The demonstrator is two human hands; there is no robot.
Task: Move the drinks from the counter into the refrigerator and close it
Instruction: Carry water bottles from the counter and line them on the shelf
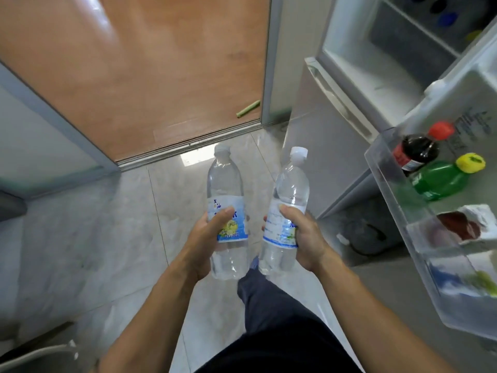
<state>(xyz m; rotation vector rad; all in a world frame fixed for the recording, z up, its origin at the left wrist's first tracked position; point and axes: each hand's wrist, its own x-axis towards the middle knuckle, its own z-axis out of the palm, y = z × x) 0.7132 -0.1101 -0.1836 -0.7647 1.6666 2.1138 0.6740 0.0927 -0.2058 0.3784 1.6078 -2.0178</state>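
Before open refrigerator (376,84), two bottles (227,200).

blue-and-white bottle labels (233,224) too blurred to read, fridge door sticker (468,127) print illegible

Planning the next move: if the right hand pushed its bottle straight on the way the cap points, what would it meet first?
Probably the closed lower fridge door, just beyond the cap of the right hand's bottle; depth is unclear.

Bright daylight, glare on floor tiles (199,157) (edges blurred, warped).
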